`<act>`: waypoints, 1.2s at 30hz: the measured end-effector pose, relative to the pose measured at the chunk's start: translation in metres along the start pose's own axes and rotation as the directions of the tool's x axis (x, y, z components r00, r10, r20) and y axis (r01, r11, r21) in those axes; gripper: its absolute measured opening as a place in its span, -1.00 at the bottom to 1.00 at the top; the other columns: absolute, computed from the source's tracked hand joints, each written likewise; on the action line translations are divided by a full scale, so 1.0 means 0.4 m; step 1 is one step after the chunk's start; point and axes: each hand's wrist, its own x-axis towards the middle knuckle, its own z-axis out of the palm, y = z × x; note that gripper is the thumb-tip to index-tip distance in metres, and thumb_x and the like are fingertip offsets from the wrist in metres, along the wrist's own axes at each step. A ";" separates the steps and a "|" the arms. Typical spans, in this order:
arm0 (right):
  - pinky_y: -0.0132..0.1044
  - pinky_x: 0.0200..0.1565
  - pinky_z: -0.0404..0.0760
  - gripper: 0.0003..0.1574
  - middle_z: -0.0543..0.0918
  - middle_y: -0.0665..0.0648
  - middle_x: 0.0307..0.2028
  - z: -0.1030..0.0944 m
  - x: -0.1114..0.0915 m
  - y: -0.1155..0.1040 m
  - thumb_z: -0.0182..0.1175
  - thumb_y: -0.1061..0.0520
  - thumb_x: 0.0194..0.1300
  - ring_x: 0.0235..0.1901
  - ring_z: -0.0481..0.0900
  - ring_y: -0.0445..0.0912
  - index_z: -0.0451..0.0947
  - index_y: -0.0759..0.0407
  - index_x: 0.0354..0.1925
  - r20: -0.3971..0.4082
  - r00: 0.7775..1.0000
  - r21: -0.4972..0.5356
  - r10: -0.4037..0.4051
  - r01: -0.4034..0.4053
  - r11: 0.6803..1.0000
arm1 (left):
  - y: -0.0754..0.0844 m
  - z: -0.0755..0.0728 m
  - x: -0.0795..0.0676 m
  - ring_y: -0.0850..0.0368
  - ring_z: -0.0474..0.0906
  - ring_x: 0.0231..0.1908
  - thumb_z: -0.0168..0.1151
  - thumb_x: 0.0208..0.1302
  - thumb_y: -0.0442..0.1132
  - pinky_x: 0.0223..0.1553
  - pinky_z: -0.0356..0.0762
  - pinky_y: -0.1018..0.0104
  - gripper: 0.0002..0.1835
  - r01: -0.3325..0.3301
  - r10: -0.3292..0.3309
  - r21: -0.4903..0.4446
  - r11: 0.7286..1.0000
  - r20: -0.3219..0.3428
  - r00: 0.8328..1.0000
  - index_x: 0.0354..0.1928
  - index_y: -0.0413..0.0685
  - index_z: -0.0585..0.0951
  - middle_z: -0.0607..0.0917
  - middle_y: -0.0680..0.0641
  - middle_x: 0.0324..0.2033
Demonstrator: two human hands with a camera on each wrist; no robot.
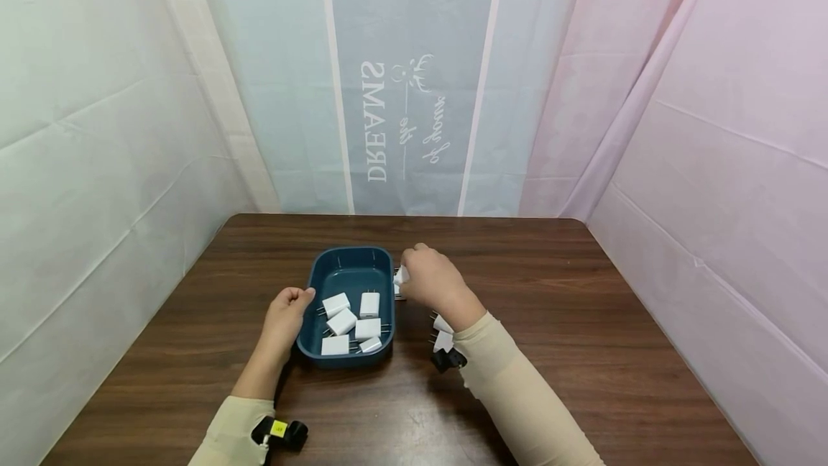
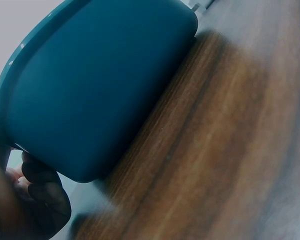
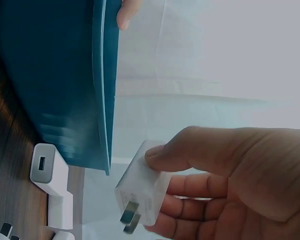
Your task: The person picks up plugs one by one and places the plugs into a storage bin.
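A dark blue plastic bin holds several white USB charger plugs, gathered in its near half. My left hand grips the bin's left rim, thumb at the edge and fingers curled against the outer wall. Just beyond the bin's right side, my right hand pinches a white charger between thumb and fingers, raised above the table. Its two metal prongs point away from the palm. In the right wrist view, another charger with its USB port showing stands on the table beside the bin wall.
More white chargers lie on the wooden table, partly covered by my right forearm and its black wrist camera. Another black camera sits on my left wrist. Fabric curtains hang behind the table and along both sides.
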 end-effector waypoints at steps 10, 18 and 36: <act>-0.21 -0.24 0.61 -0.56 0.61 0.14 -0.17 0.003 0.018 -0.017 0.46 0.06 0.18 -0.27 0.53 -0.08 0.62 0.23 -0.03 0.007 0.993 -0.034 -0.114 0.115 0.993 | -0.006 0.003 -0.001 -0.03 0.34 -0.16 0.07 0.56 0.06 -0.19 0.28 0.18 -0.60 0.024 -0.024 0.005 1.000 0.010 1.000 -0.07 -0.20 0.46 0.40 -0.10 -0.28; -0.22 -0.16 0.65 -0.54 0.63 0.11 -0.07 0.002 0.038 -0.031 0.41 0.06 0.23 -0.18 0.59 -0.09 0.61 0.16 0.07 0.001 0.990 -0.066 -0.139 0.138 0.988 | 0.002 0.010 -0.002 -0.02 0.34 -0.15 0.07 0.56 0.08 -0.19 0.27 0.18 -0.59 0.026 -0.026 0.000 1.000 -0.001 1.000 -0.07 -0.19 0.45 0.40 -0.09 -0.27; -0.21 -0.05 0.67 -0.54 0.66 0.11 0.00 0.027 0.100 -0.077 0.39 0.06 0.28 -0.09 0.64 -0.09 0.63 0.12 0.13 0.037 0.980 -0.129 -0.198 0.201 0.971 | 0.003 0.004 -0.006 -0.02 0.34 -0.18 0.07 0.57 0.04 -0.20 0.26 0.18 -0.61 0.009 -0.009 0.007 1.000 -0.003 1.000 -0.10 -0.21 0.45 0.39 -0.08 -0.32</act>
